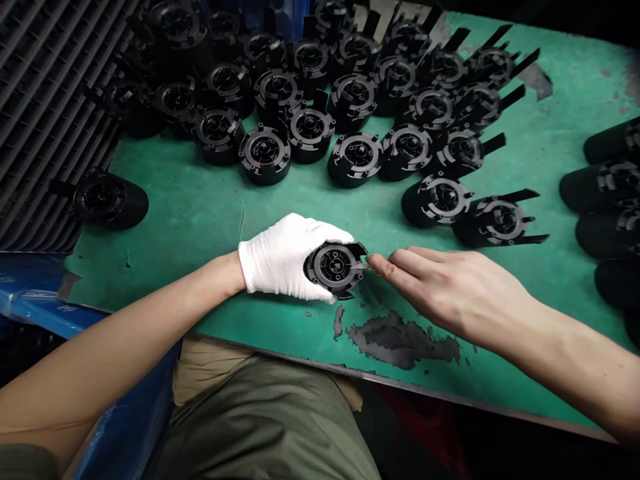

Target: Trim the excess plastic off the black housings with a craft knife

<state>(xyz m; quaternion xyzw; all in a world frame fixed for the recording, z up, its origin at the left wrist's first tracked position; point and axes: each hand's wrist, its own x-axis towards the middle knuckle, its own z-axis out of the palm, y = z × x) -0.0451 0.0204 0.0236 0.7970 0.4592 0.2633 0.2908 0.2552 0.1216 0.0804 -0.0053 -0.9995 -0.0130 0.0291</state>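
My left hand [287, 257], in a white glove, is wrapped round a black round plastic part [336, 265] with its ringed end facing up. My bare right hand [425, 277] is closed in a pinch on a thin metallic tool [364, 266]. The tool's tip touches the right side of the part's ringed end; its handle is hidden in my fingers. Both hands are over the green tabletop [285, 320], near its front edge.
Several similar black parts [264, 155] stand in rows across the back. More black parts [607, 233] are at the right edge, and one [110, 200] lies at the left. Grey ribbed racks [45, 120] and blue plastic [45, 307] are at the left.
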